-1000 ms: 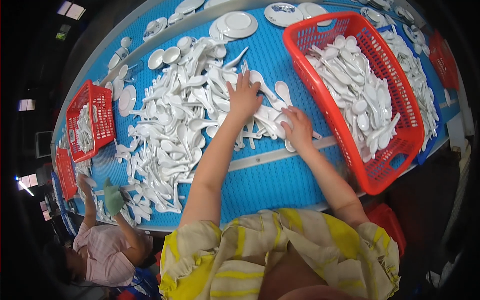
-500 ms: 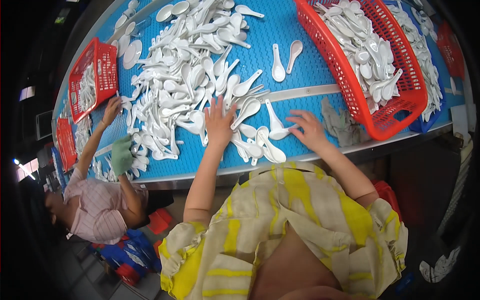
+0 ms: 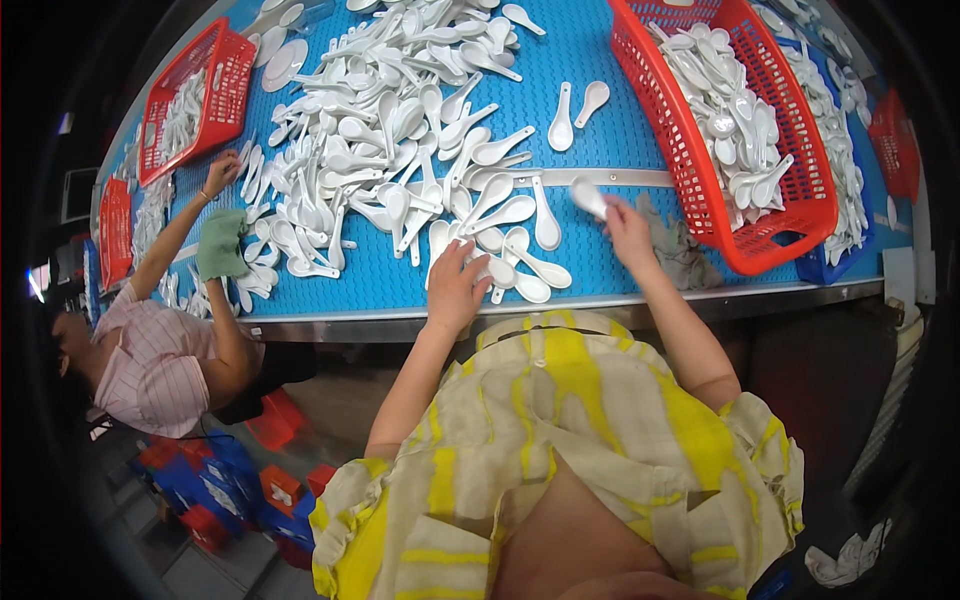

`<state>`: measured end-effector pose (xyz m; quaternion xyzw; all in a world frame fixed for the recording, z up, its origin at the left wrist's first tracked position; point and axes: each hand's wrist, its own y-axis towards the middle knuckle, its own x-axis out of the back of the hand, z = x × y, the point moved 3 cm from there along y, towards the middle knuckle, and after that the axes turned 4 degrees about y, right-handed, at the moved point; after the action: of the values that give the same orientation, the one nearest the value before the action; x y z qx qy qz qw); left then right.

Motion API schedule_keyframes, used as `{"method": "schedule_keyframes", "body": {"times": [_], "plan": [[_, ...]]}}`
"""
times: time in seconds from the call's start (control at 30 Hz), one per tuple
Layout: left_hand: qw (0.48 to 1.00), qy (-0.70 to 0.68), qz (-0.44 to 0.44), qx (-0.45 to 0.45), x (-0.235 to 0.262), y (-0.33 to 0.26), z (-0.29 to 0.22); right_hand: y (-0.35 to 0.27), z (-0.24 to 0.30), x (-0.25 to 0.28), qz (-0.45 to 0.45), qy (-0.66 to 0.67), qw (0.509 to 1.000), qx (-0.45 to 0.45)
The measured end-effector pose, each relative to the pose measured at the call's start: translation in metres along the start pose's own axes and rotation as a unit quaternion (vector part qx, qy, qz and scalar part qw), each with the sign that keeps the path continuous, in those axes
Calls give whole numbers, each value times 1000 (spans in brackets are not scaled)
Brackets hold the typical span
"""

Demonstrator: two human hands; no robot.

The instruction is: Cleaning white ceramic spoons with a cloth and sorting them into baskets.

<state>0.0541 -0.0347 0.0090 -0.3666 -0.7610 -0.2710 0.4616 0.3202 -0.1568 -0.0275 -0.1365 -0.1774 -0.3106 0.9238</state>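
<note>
My right hand point(image 3: 628, 234) pinches a white ceramic soup spoon point(image 3: 587, 198) by its handle, its bowl raised over the blue belt and blurred by motion. Close to the belt's near edge, my left hand point(image 3: 458, 288) has its fingers curled round another white spoon point(image 3: 500, 271), whose bowl sticks out on the right; its handle is hidden. Several more spoons lie around that hand, one of them a spoon point(image 3: 544, 268) pointing toward the right. Beyond the hands spreads a large loose heap of white spoons point(image 3: 390, 110).
A red basket point(image 3: 745, 262) full of spoons stands on the right, with a grey cloth point(image 3: 682, 262) beside it. Two single spoons lie farther back on the blue belt point(image 3: 560, 60). At left, a person wearing a green glove point(image 3: 220, 245) works near another red basket point(image 3: 245, 85).
My right hand has picked up a spoon and raised it away from me. My left hand has drawn nearer to the edge and closed on a spoon. The view has shifted.
</note>
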Motion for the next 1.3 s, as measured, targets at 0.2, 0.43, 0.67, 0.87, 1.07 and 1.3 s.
{"method": "schedule_keyframes", "body": {"times": [0.2, 0.43, 0.67, 0.87, 1.07, 1.3], "plan": [[1000, 8, 7, -6, 6, -8, -1, 117, -15, 30, -149, 45, 984, -89], [999, 23, -12, 38, 17, -22, 7, 176, 18, 3, -76, -275, 947, -151], [983, 22, -17, 183, 16, -39, 35, 137, 7, 10, -39, -230, 970, -75], [976, -24, 25, 216, 19, -38, 43, 48, 82, 103, 18, 68, 997, 29], [891, -367, 14, 268, 7, -23, 66, 17, 128, 189, -310, -451, 825, 140], [708, -626, -17, 327, 8, -15, 59, -14, 85, -2, 0, -197, 980, 28]]}}
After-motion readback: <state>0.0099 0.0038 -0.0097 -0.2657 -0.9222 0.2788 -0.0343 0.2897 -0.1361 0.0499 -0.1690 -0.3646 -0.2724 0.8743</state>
